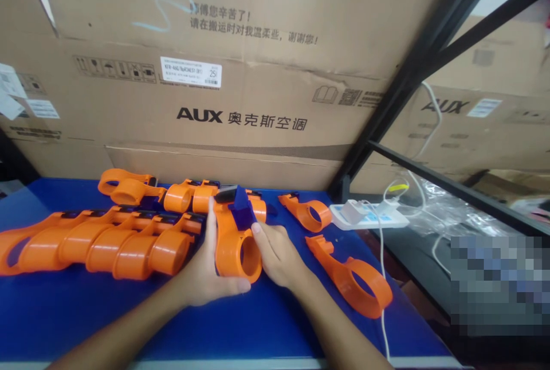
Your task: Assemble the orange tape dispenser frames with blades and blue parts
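Note:
In the middle of the head view, my left hand (200, 278) is closed around an orange plastic tape dispenser (227, 252), with the thumb beneath its ring. The dispenser is tilted, its round ring toward me and its dark-edged head (226, 193) pointing away. A dark blue flap (244, 213) sits on that head. My right hand (279, 252) is closed at the dispenser's right side, thumb against the flap's lower edge; its other fingers are partly hidden. Left of my hands, a row of several similar dispensers (133, 250) lies close together.
More orange dispensers (178, 197) lie along the back of the blue table (180, 335). Two orange pieces without blue flaps (313, 216) rest at the right. A white power strip (369, 218) with cables sits by the black metal frame (412, 89). A large cardboard box (258, 83) stands behind.

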A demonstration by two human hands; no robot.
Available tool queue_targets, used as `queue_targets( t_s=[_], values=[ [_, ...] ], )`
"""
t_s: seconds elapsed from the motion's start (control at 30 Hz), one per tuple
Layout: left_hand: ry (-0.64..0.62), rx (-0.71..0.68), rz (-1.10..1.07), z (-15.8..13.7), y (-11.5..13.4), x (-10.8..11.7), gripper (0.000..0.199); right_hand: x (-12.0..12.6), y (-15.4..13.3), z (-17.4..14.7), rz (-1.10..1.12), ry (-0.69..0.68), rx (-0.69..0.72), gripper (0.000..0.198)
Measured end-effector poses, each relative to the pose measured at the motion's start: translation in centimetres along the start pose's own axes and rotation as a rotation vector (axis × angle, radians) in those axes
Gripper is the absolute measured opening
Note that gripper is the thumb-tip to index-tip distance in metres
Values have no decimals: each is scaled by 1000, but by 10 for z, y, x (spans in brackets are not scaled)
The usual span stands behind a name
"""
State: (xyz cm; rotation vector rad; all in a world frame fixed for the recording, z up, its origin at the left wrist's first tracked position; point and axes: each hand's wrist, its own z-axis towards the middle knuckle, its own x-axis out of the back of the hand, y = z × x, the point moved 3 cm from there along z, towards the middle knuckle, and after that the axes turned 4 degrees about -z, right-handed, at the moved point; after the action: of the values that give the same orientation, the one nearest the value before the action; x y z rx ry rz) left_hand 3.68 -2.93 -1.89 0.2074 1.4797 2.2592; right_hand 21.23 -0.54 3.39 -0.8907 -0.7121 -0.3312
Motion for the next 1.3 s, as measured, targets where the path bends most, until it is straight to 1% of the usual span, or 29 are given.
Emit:
queue_targets(
  t_s=[0.1,0.2,0.27,0.37,0.43,0.47,0.53,0.6,0.63,0.7,0.77,0.83,0.87,0.93,0.97,1.0,1.03,1.1,1.13,1.2,1.3],
  values=[
    [-24,13,-16,-1,-2,-1,145,-1,-4,1,-11,-50,-14,50],
    [-8,4,14,-1,-2,2,132,0,-3,1,-44,-69,-23,53],
    [32,-22,87,1,-1,5,119,1,0,1,-69,-25,-44,56],
    [127,-60,191,3,3,9,91,5,10,-1,-85,104,-83,62],
    [157,-64,211,3,8,10,73,8,16,-3,-73,189,-103,66],
    [157,-63,215,3,13,10,67,9,19,-4,-62,219,-106,67],
    [153,-73,239,2,27,12,63,11,22,-5,-37,250,-87,69],
    [195,-117,310,1,49,22,61,12,23,-4,-7,245,-50,70],
    [237,-145,363,1,62,31,59,13,23,-4,7,237,-35,71],
    [357,-175,492,2,89,56,53,15,23,-4,29,230,-24,70],
    [487,-134,596,4,114,90,52,16,22,-4,28,233,-28,69],
    [616,-64,678,6,134,131,56,17,20,-4,11,232,-33,68],
    [636,-30,748,6,141,152,57,17,19,-4,2,227,-33,68],
    [674,-25,904,5,152,190,58,17,18,-4,-10,221,-32,68],
    [645,31,924,4,152,208,60,17,17,-4,-13,221,-31,68],
    [602,112,901,1,149,223,63,17,17,-3,-13,220,-29,68],
    [597,169,855,-2,147,237,66,17,17,-3,-13,218,-27,68],
    [604,239,841,-10,140,257,68,17,17,-3,-15,210,-23,67],
    [594,259,848,-13,136,262,67,17,17,-3,-16,207,-21,67],
    [532,287,880,-19,128,267,64,16,17,-3,-23,199,-16,66],
    [480,267,939,-22,121,266,63,18,17,-1,-91,214,-42,62]
  ],
)
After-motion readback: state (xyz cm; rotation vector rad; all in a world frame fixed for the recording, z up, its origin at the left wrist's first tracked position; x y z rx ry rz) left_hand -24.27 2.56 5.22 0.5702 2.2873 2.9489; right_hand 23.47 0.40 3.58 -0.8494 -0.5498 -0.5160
